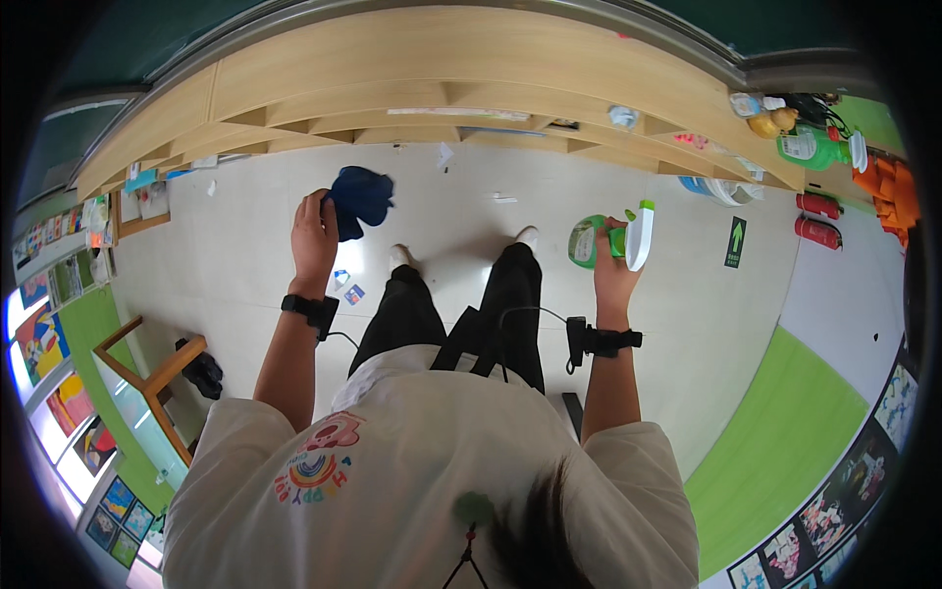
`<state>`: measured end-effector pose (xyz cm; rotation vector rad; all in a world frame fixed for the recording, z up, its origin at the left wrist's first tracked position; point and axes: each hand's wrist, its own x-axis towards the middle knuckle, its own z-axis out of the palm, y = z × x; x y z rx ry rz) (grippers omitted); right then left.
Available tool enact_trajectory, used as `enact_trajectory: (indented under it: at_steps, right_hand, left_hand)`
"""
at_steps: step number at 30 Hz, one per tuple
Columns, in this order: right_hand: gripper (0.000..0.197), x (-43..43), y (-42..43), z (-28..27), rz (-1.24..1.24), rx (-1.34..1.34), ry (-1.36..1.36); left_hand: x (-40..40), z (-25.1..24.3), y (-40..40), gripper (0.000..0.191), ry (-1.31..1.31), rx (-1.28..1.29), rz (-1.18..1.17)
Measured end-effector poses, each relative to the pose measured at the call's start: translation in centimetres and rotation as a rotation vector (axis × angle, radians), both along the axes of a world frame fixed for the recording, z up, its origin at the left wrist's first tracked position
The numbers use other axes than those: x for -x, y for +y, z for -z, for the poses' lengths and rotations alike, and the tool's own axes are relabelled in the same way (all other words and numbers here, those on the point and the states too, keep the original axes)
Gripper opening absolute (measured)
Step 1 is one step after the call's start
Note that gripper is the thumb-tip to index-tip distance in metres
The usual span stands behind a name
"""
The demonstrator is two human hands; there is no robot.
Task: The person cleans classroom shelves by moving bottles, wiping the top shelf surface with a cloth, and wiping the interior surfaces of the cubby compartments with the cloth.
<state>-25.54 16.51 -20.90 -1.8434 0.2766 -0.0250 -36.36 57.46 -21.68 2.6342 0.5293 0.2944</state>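
Observation:
My left hand (315, 232) grips a dark blue cloth (360, 197), which hangs bunched beyond the fingers. Held in my right hand (614, 254) is a green spray bottle (583, 241) with a white and green trigger head (640, 235); its body points to the left and my fingers wrap around its neck. Both hands are apart, out over the pale tiled floor (471, 213). Each wrist carries a black strap with a small device and a cable.
A long wooden shelf unit (441, 48) spans the far side. Another green spray bottle (806, 147) is at the right, near two red fire extinguishers (818, 232). Paper scraps (445, 154) lie on the floor. A wood-framed glass table (140, 390) stands at left.

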Motion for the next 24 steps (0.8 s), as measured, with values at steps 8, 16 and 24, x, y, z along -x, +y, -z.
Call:
enact_trajectory:
  at_steps: [8,16,24]
  right_hand:
    - [0.041,5.8,12.2,3.7,-0.038,-0.039,0.024]
    - [0.042,6.9,24.0,6.1,-0.023,-0.231,0.117]
    - [0.030,6.0,30.0,12.3,-0.218,-0.111,-0.022]
  left_hand:
    - [6.8,1.0,10.3,0.017,0.152,0.184,0.001]
    - [9.6,3.3,17.7,0.020,0.257,0.110,0.010]
    - [7.6,9.2,21.3,0.018,0.340,0.224,0.032]
